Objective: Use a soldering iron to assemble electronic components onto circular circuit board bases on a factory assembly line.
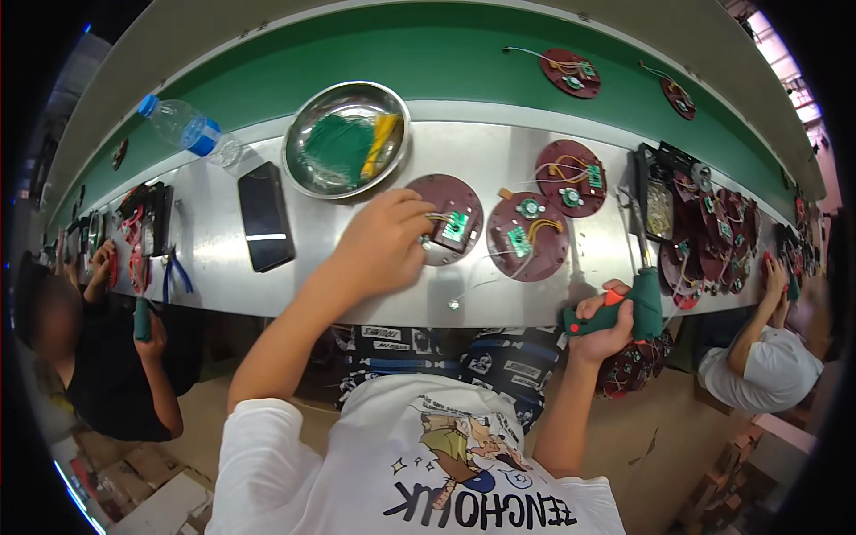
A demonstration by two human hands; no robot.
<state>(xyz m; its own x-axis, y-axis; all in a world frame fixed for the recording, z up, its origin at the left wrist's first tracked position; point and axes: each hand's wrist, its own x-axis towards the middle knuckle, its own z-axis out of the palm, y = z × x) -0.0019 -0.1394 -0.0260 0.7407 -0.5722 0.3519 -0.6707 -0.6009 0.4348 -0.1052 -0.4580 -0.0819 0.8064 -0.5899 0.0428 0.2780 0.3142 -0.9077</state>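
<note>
A circuit board [455,226] is seated on a maroon disc [452,193], fastening seemingly pending; an electric screwdriver [648,301] is grasped by the right grip [604,338], the left grip's [382,245] hold unclear.

Left hand [383,241]: fingertips were partly hidden; whether they pinched the wires [437,217] could not be told.
Disc [473,201]: its left edge was covered by that hand.
Driver [649,312]: part of its handle was hidden inside the right hand [604,328]; the tip was too small to make out.
Bowl [292,147]: the green strands [337,147] inside were too fine to count.
Tray [660,214]: its small pieces were too tiny to identify.
Pile [713,232]: upper discs hid much of the lower ones.
Shirt [285,473]: cut off by the lower edge.
Left co-worker [116,379]: head was blurred.
</note>
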